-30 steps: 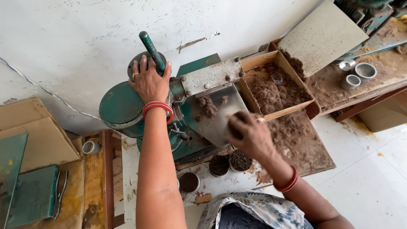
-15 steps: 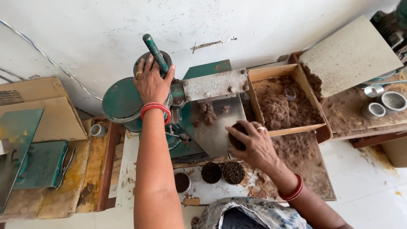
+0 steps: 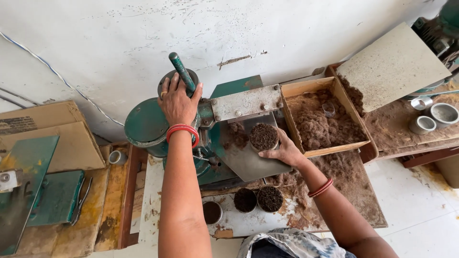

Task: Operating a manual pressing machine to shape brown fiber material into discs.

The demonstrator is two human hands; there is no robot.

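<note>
Where powder spills: filled cups (image 3: 258, 199) below press (image 3: 215, 138).

Bright, even daylight — soft shadows, sharp focus — slight wide-angle bending at edges.

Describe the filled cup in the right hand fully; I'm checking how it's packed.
The cup is small and round, packed to the brim with dark brown fibrous material, its top rough. It stands upright on the grey metal plate of the green press. The right hand grips its side; its wall is mostly hidden.

Wooden box (image 3: 291, 91) right of press (image 3: 229, 124) — filled cups (image 3: 258, 199) below.
</note>
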